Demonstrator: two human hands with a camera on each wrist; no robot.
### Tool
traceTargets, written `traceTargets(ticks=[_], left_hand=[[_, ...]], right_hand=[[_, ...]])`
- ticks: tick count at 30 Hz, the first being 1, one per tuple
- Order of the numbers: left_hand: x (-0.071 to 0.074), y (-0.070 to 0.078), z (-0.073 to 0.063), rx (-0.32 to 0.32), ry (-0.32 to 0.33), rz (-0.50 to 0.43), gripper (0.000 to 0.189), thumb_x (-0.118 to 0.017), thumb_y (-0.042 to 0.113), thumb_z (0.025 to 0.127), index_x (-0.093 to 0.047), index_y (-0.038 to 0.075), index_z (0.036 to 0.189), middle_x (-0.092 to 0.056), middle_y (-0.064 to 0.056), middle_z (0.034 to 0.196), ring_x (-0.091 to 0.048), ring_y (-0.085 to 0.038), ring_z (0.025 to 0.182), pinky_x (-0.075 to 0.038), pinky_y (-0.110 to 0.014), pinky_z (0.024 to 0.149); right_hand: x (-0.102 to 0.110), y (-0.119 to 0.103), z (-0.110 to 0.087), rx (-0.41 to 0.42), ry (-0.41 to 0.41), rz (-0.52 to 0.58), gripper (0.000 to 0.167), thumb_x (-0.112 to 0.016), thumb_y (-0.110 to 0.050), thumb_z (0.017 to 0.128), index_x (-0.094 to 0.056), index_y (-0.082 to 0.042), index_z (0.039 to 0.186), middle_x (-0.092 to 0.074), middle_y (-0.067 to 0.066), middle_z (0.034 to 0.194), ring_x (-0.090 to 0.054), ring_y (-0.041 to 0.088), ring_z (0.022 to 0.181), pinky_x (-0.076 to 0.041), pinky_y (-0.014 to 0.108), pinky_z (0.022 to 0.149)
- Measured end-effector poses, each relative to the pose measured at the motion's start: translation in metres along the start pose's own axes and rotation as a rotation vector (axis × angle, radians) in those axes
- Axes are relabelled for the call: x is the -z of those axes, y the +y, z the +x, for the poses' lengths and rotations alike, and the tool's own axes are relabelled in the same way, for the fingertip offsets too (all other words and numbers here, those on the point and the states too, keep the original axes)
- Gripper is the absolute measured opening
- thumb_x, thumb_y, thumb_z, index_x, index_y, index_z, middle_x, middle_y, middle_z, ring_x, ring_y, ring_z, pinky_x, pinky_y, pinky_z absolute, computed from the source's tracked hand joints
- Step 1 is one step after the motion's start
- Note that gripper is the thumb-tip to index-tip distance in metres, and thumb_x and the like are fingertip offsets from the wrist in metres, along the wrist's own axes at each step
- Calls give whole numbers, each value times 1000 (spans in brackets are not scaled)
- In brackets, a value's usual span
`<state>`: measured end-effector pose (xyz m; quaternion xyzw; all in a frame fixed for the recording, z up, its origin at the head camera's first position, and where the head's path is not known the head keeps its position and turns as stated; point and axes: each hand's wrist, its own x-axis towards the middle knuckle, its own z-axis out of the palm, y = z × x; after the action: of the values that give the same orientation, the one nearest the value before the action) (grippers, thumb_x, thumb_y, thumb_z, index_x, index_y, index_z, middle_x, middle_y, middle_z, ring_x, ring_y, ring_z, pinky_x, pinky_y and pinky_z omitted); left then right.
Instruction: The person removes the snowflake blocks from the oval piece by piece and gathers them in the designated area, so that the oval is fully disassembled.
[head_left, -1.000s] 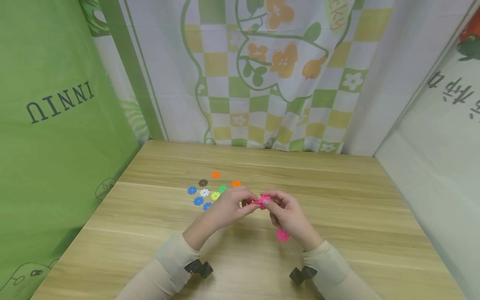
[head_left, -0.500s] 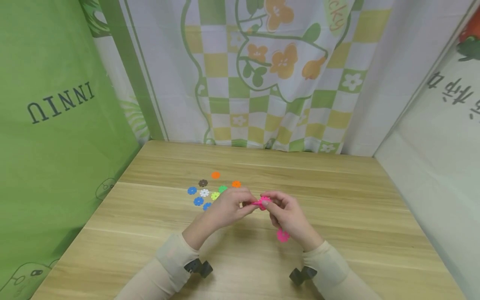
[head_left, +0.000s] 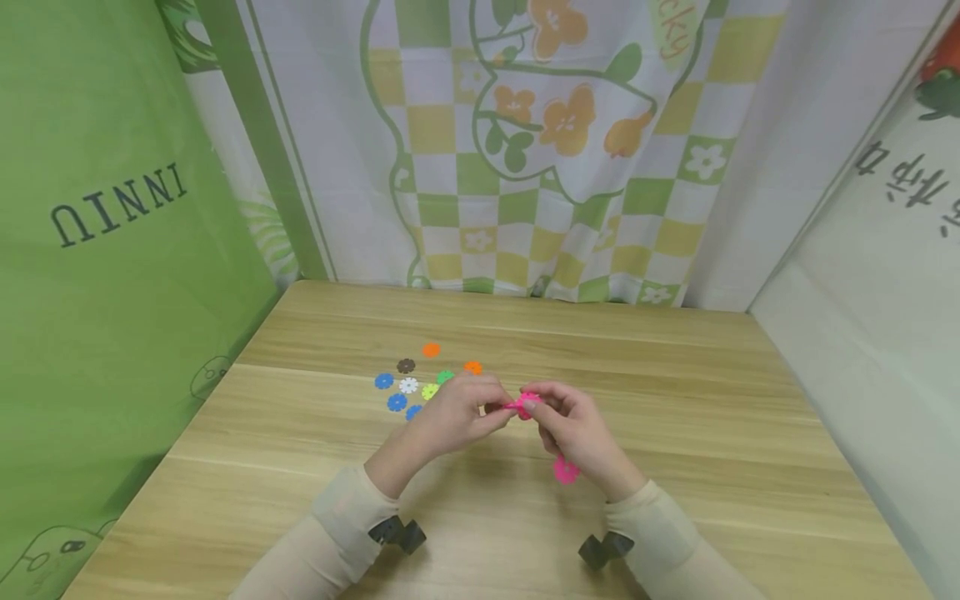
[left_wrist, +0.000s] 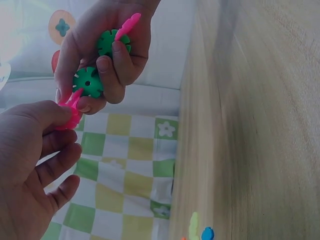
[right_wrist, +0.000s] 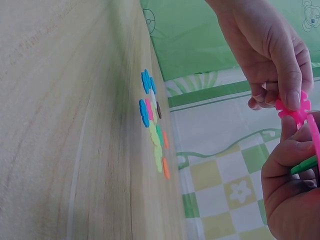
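My left hand (head_left: 465, 408) pinches a pink snowflake disc (right_wrist: 295, 107) between thumb and fingertips. It meets another pink disc (head_left: 529, 403), seen edge-on in the right wrist view, under the thumb of my right hand (head_left: 581, 429). The right fingers also curl round a green disc (left_wrist: 88, 82) and a second green disc (left_wrist: 106, 44), partly hidden by the palm and fingers. From the far end of this group a further pink disc (head_left: 566, 470) sticks out below the right hand. Both hands are held above the wooden table (head_left: 675, 467), fingertips close together.
Several loose discs lie flat behind the left hand: orange (head_left: 431, 350), brown (head_left: 406, 366), white (head_left: 408, 385), blue (head_left: 384, 381), green (head_left: 446, 377) and yellow (head_left: 430, 392). A patterned curtain (head_left: 517, 208) hangs at the table's back edge, with a green cloth (head_left: 112, 333) on the left.
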<state>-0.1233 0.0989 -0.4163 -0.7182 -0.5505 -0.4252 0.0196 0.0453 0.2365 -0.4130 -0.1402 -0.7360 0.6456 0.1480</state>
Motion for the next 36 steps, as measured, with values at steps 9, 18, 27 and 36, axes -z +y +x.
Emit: traceTargets(ticks=[9, 18, 27, 36], left_hand=[[-3, -3, 1, -47, 51, 28, 8, -73, 5, 86, -72, 9, 79, -61, 8, 72, -50, -2, 62, -41, -11, 58], [-2, 0, 2, -69, 76, 129, 12, -76, 6, 82, -69, 13, 76, -61, 9, 69, -53, -7, 59, -37, -20, 62], [-3, 3, 2, -78, 86, 244, 17, -76, 8, 82, -64, 15, 71, -54, 10, 64, -45, -3, 59, -29, -23, 64], [-6, 1, 2, -86, 103, 300, 21, -76, 10, 81, -60, 16, 69, -54, 10, 63, -42, -2, 57, -30, -22, 62]], right_hand=[[-1, -1, 0, 0, 14, -6, 47, -65, -31, 96, -57, 4, 126, -64, 24, 97, -41, 10, 50, -34, 20, 42], [-1, 0, 1, -12, 20, 0, 46, -65, -32, 96, -57, 2, 126, -62, 29, 101, -40, 10, 50, -33, 20, 43], [-3, -2, 0, -17, 45, 4, 39, -67, -33, 95, -61, -5, 121, -64, 20, 96, -41, 10, 50, -34, 20, 43], [-4, -1, 1, -21, 73, 18, 36, -68, -30, 94, -61, -4, 119, -63, 25, 100, -41, 10, 50, -34, 19, 43]])
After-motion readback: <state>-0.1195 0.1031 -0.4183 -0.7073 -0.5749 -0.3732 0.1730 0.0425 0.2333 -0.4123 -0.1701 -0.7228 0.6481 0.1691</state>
